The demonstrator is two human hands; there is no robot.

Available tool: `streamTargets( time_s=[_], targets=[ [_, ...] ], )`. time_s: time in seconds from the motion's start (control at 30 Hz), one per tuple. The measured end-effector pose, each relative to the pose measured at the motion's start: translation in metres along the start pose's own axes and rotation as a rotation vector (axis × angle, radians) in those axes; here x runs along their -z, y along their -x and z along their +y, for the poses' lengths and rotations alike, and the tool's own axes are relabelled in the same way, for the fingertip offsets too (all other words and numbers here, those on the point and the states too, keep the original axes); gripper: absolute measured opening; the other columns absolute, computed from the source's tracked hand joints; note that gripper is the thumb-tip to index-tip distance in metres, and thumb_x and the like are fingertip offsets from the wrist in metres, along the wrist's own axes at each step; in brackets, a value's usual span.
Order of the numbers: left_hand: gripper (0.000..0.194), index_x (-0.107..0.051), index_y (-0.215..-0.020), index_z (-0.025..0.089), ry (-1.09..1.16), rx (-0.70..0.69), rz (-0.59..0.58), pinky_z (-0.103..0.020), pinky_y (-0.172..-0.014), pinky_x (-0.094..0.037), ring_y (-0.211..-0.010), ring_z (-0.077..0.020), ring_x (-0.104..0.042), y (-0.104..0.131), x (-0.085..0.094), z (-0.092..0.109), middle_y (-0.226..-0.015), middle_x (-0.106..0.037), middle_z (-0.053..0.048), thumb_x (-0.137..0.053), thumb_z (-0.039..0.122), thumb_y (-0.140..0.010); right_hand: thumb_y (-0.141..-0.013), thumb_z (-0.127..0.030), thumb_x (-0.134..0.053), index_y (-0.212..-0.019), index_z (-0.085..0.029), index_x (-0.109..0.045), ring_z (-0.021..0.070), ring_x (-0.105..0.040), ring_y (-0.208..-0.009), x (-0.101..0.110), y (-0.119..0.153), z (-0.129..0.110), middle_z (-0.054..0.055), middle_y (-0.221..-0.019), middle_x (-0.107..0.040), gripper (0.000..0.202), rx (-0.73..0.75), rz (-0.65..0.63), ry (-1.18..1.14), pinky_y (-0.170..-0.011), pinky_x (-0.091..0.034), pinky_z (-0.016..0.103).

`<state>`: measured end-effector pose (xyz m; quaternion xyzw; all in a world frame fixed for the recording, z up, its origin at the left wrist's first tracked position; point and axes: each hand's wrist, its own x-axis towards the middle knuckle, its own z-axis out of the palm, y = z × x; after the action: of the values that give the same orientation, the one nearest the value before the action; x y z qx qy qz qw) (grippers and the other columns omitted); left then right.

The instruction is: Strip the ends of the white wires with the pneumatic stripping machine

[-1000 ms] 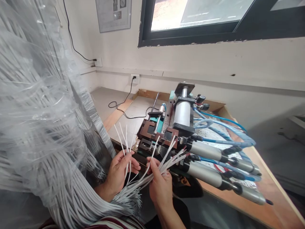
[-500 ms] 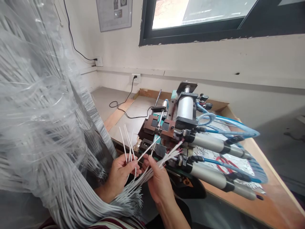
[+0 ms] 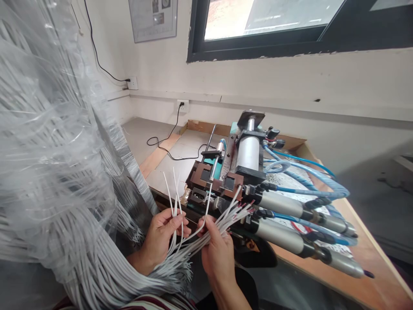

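Observation:
Several loose white cables (image 3: pixel 177 199) stand up between the thumb and fingers of my left hand (image 3: pixel 160 237). My right hand (image 3: pixel 218 247) is closed round a bundle of white cables (image 3: pixel 230 217), some with reddish ends, which point toward the machine. One single cable (image 3: pixel 208 206) rises from the right hand's fingertips, its tip in front of the machine's jaws. The brown and black clamping blocks (image 3: pixel 200 174) of the machine lie just beyond both hands. From the hands the cables run back to a large grey-white bundle (image 3: pixel 106 262) at the lower left.
Plastic-wrapped cables (image 3: pixel 54 142) hang at the left. Metal cylinders (image 3: pixel 280 204) and blue air hoses (image 3: pixel 329 189) extend right over the wooden-edged table (image 3: pixel 371 254). A black cord (image 3: pixel 164 148) lies on the tabletop behind, below a wall socket (image 3: pixel 183 106).
The single cable has swung upright at my right hand, and the bundle's ends have spread. The machine's brown blocks have moved apart and its cylinders have shifted right. My left hand has barely moved.

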<state>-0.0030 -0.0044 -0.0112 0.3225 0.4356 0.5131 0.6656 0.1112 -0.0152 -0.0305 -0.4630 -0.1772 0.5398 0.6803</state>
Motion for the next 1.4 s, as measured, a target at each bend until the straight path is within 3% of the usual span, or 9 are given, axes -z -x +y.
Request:
streamTargets(
  time_s=[0.27,0.4,0.5,0.63,0.77,1.1,1.27,1.4],
  targets=[
    [0.015,-0.062,-0.075,0.015,-0.068,-0.052,-0.019,-0.022,-0.047,-0.043,-0.045,-0.0089,-0.055,-0.001,-0.002,0.0,-0.054,-0.059,0.003,-0.067,0.023,-0.065,-0.058,-0.03,-0.072,-0.058,-0.014,-0.06,0.0092,-0.043,-0.048,-0.008,-0.007,-0.01,-0.002,-0.052,-0.052,0.02,-0.125,0.037,-0.118,-0.047,-0.035,0.022],
    [0.012,-0.06,-0.07,0.015,-0.137,-0.067,-0.047,-0.021,-0.046,-0.042,-0.044,-0.0093,-0.054,-0.001,0.001,-0.003,-0.05,-0.059,0.004,-0.068,0.019,-0.063,-0.06,-0.035,-0.073,-0.076,-0.014,-0.065,0.0106,-0.047,-0.047,-0.009,-0.004,-0.011,-0.003,-0.055,-0.053,0.028,-0.261,-0.108,-0.112,-0.047,-0.039,0.024],
    [0.014,-0.06,-0.071,0.015,-0.174,-0.042,-0.085,-0.021,-0.046,-0.042,-0.044,-0.01,-0.055,-0.001,0.002,-0.006,-0.049,-0.059,0.004,-0.069,0.021,-0.062,-0.059,-0.037,-0.074,-0.075,-0.016,-0.065,0.0114,-0.047,-0.044,-0.007,0.0,-0.008,-0.003,-0.054,-0.054,0.028,-0.268,-0.2,-0.085,-0.047,-0.041,0.027],
    [0.017,-0.06,-0.074,0.015,-0.196,-0.031,-0.111,-0.023,-0.05,-0.044,-0.05,-0.0115,-0.058,0.0,0.003,-0.006,-0.056,-0.062,0.003,-0.069,0.023,-0.062,-0.061,-0.038,-0.073,-0.072,-0.017,-0.066,0.0147,-0.054,-0.057,0.0,0.003,0.001,0.0,-0.063,-0.061,0.025,-0.092,-0.112,0.002,-0.057,-0.043,0.028],
    [0.021,-0.059,-0.085,0.015,-0.224,-0.108,-0.077,-0.026,-0.054,-0.048,-0.055,-0.0144,-0.061,0.0,0.004,-0.003,-0.06,-0.066,-0.001,-0.06,0.032,-0.073,-0.06,-0.041,-0.072,-0.071,-0.016,-0.068,0.015,-0.053,-0.058,0.004,0.0,0.003,0.001,-0.06,-0.059,0.028,-0.018,-0.015,0.058,-0.058,-0.041,0.028],
    [0.022,-0.062,-0.082,0.014,-0.27,-0.117,-0.131,-0.022,-0.048,-0.042,-0.051,-0.0121,-0.058,0.001,0.011,-0.007,-0.059,-0.063,-0.002,-0.054,0.034,-0.077,-0.052,-0.034,-0.076,-0.064,-0.014,-0.067,0.0115,-0.046,-0.054,-0.005,-0.009,-0.005,0.0,-0.056,-0.057,0.025,-0.097,0.046,-0.052,-0.054,-0.036,0.025],
    [0.024,-0.067,-0.078,0.014,-0.291,-0.056,-0.178,-0.02,-0.045,-0.035,-0.044,-0.0077,-0.046,0.002,0.016,-0.01,-0.05,-0.056,0.001,-0.058,0.036,-0.074,-0.058,-0.038,-0.073,-0.077,-0.012,-0.068,0.009,-0.038,-0.048,-0.007,-0.01,-0.01,-0.006,-0.049,-0.043,0.032,-0.218,-0.132,-0.072,-0.048,-0.032,0.023],
    [0.028,-0.069,-0.079,0.014,-0.379,0.002,-0.281,-0.019,-0.045,-0.032,-0.044,-0.0071,-0.043,0.005,0.018,-0.01,-0.049,-0.053,0.002,-0.059,0.039,-0.072,-0.058,-0.039,-0.074,-0.072,-0.014,-0.067,0.0086,-0.034,-0.045,-0.009,-0.007,-0.011,-0.007,-0.046,-0.037,0.03,-0.193,-0.196,-0.046,-0.045,-0.03,0.023]
  ],
)
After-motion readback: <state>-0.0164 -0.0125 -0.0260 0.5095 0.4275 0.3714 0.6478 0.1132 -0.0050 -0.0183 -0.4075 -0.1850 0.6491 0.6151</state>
